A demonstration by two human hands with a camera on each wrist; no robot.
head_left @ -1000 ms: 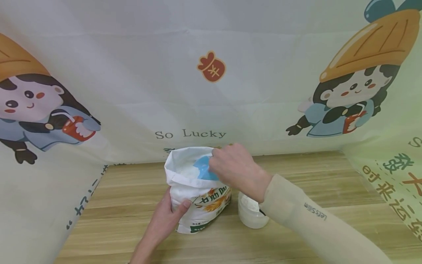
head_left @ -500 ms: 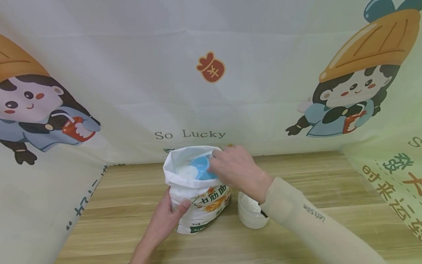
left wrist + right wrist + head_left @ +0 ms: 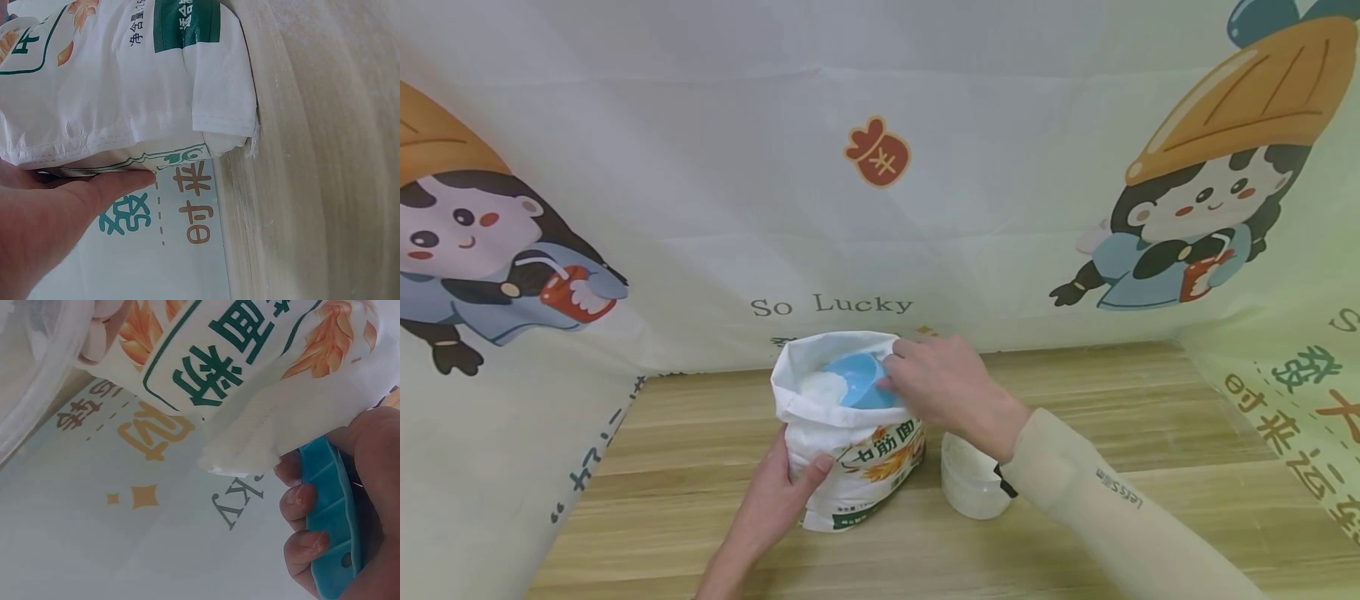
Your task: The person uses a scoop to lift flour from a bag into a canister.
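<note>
A white flour bag (image 3: 827, 442) with its top rolled back stands on the table, white flour (image 3: 822, 388) visible inside. My left hand (image 3: 782, 483) holds the bag's left side, its thumb on the front; the left wrist view shows fingers against the bag's edge. In my right hand (image 3: 951, 387) is a blue scoop (image 3: 859, 382), its bowl down in the bag's mouth on the flour. From the right wrist, the fingers (image 3: 303, 499) are curled round the scoop's ribbed handle (image 3: 328, 515). Right of the bag sits a round translucent tub (image 3: 973, 483) with white powder in it.
The wood-grain table (image 3: 662, 467) meets a printed cloth backdrop (image 3: 737, 208) just behind the bag. Cloth also rises at the left and right sides. The right forearm's sleeve (image 3: 1075, 475) passes beside the tub and covers part of its rim.
The scoop has tilted in the bag, so more of its inner bowl shows. My right hand has shifted slightly right and down. The left hand and the tub stay in place.
</note>
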